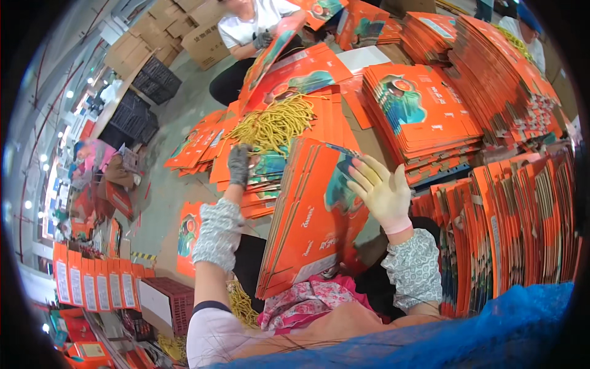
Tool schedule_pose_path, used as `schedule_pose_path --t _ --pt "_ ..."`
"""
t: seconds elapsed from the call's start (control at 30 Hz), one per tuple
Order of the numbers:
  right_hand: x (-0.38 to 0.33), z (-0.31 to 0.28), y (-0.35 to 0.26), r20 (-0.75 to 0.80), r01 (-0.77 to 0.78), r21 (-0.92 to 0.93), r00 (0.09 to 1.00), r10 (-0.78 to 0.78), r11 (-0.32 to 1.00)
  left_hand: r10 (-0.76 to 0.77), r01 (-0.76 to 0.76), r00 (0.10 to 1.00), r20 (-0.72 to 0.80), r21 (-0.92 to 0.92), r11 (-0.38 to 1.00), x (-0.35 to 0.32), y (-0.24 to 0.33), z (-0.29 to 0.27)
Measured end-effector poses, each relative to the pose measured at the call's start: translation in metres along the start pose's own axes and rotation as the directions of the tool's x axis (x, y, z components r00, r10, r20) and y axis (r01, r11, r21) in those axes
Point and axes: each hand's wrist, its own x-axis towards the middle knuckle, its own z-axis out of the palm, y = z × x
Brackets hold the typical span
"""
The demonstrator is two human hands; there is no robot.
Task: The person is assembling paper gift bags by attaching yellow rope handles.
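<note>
A thick stack of flattened orange cardboard gift boxes [313, 215] with teal pictures leans upright across my lap. My right hand [384, 190], in a thin pale glove, is raised beside the stack's right edge, palm showing and fingers stretched out; nothing is in it. Beyond the stack's left side, my left hand [238, 165] wears a grey glove and reaches to the edge of a heap of yellow cords [276, 123]. Its fingers are pressed together, and whatever they hold is hidden. The cords lie on more flat orange boxes [332, 123].
Opposite me, a person in a white shirt [255, 27] handles an orange box. High piles of flat boxes [424, 117] stand at the right, with a row on edge [510, 227] nearer me. A dark red crate [175, 301] sits at lower left; black crates [129, 120] stand farther back.
</note>
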Motion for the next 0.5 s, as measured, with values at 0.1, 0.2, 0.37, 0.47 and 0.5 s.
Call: schedule_pose_path --t 0.1,0.2,0.37,0.47,0.5 --pt "-0.001 0.001 0.002 -0.004 0.035 0.059 0.999 -0.035 0.998 -0.284 0.254 0.958 0.045 -0.594 0.764 0.001 0.067 -0.036" --pt "-0.002 0.001 0.006 0.102 0.026 0.033 0.994 -0.029 0.999 -0.244 0.128 0.964 -0.107 -0.617 0.776 0.000 0.115 -0.069" --pt "-0.003 -0.001 0.007 0.061 0.048 0.047 0.997 -0.051 0.998 -0.117 -0.003 0.983 -0.139 -0.654 0.757 -0.004 0.196 -0.106" --pt "-0.001 -0.003 0.006 0.012 0.071 0.102 0.997 -0.072 0.992 -0.099 0.039 0.993 -0.058 -0.645 0.764 -0.015 0.245 -0.127" --pt "-0.002 -0.005 0.006 0.007 0.075 0.099 0.997 -0.077 0.992 -0.037 -0.036 0.994 -0.099 -0.646 0.763 -0.016 0.256 -0.128"
